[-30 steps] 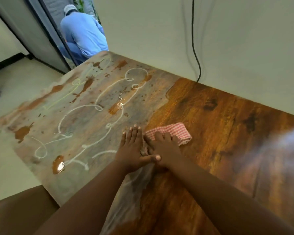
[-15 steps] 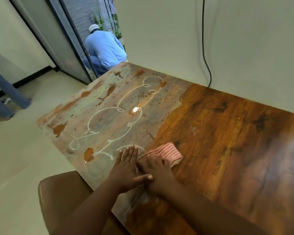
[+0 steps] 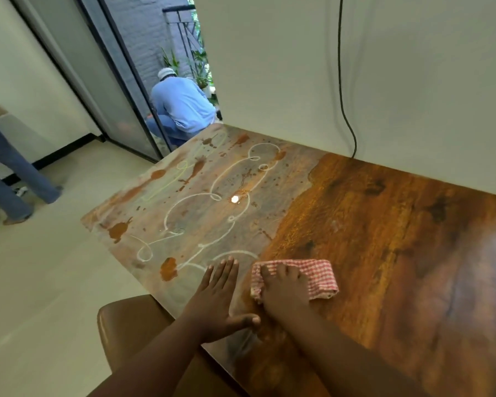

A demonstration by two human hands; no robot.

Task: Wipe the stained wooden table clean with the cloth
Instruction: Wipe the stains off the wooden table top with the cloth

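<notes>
Red-checked cloth (image 3: pixel 312 275) lies folded near the wooden table's (image 3: pixel 384 224) front edge, long axis left-right; right hand (image 3: pixel 284 293) presses it, fingers straight; left hand (image 3: pixel 215 302) rests flat beside, fingers together; stains (image 3: pixel 195 202) lie beyond.

Tabletop (image 3: pixel 384 224) lies open ahead and right of the cloth (image 3: pixel 318 275); wall (image 3: pixel 413 81) with hanging cable (image 3: pixel 344 116) bounds the far edge, brown chair (image 3: pixel 126 325) sits at the near-left edge.
</notes>
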